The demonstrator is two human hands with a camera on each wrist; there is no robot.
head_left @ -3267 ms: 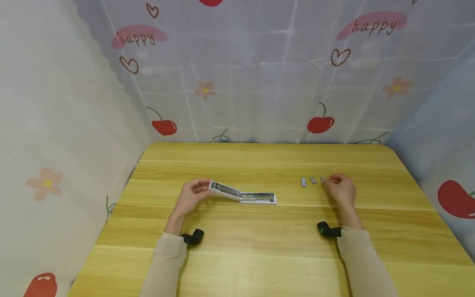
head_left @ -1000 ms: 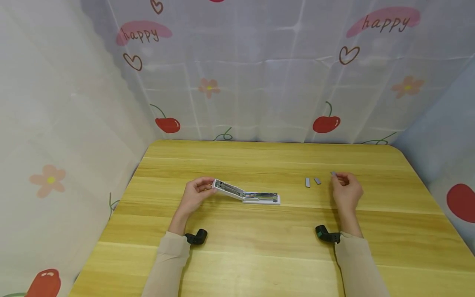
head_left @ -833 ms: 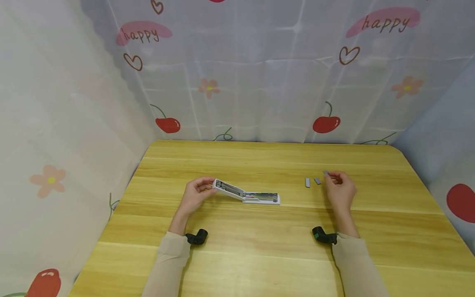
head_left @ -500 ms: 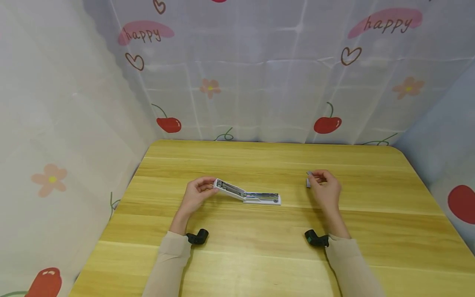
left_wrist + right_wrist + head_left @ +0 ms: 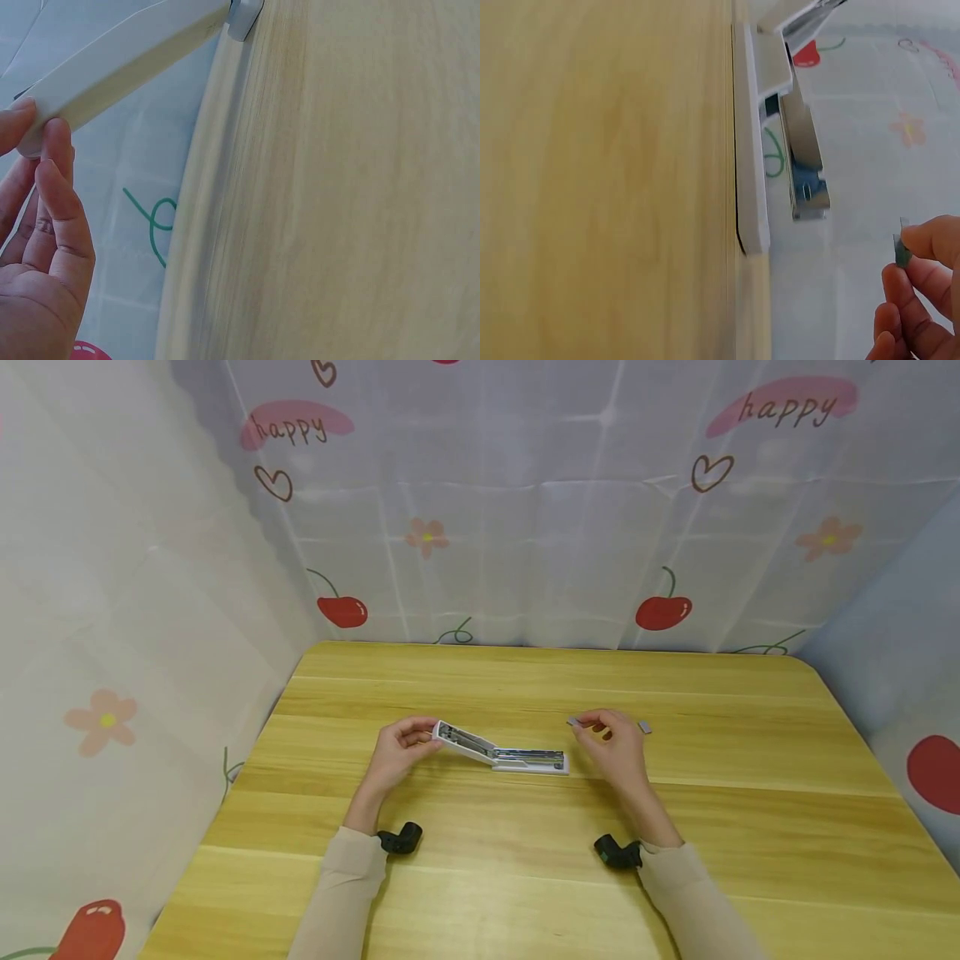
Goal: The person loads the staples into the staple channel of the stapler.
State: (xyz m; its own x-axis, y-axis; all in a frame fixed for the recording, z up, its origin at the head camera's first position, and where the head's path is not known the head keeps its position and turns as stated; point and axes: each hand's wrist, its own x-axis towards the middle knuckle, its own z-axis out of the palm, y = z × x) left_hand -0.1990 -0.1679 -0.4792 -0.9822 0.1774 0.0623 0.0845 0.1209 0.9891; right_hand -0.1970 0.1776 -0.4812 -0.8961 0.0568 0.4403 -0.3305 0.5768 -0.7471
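A white stapler (image 5: 529, 769) lies folded open on the table, its metal staple channel (image 5: 802, 139) exposed. My left hand (image 5: 393, 758) pinches the raised end of its top arm (image 5: 127, 64) between thumb and fingertips, holding it tilted up to the left. To the right of the stapler, my right hand (image 5: 617, 752) pinches a small grey strip of staples (image 5: 901, 251) between thumb and index finger. In the right wrist view that strip is held apart from the channel. Another staple strip (image 5: 645, 727) lies on the table just beyond the right hand.
The wooden table (image 5: 495, 868) reaches back to a curtain (image 5: 510, 560) printed with cherries, hearts and flowers. Black wrist cameras (image 5: 401, 838) sit on both forearms. A third staple strip, seen earlier, is hidden behind the right hand.
My right hand has picked up the rightmost staple strip and carried it left, over the other strips, to near the stapler's right end. The left hand keeps its hold on the stapler's top arm.
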